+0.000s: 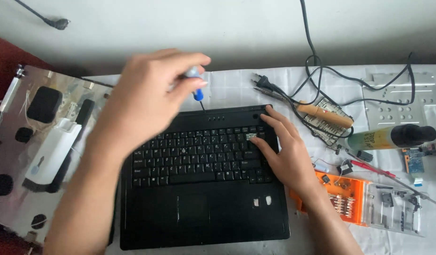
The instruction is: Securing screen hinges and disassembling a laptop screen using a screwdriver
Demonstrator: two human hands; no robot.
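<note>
Pinching blue-handled screwdriver (197, 92) upright, tip down at laptop (204, 208) rear edge: left hand (152, 99); right hand (284, 151) spread flat on keyboard (199, 158).

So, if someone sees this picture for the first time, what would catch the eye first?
Probably the black laptop base in the middle of the table, with both hands over it. The left hand holds a blue-handled screwdriver above the keyboard's far edge, while the right hand rests on the keys at the right side. Next comes the orange screwdriver bit case lying open to the right of the laptop.
</note>
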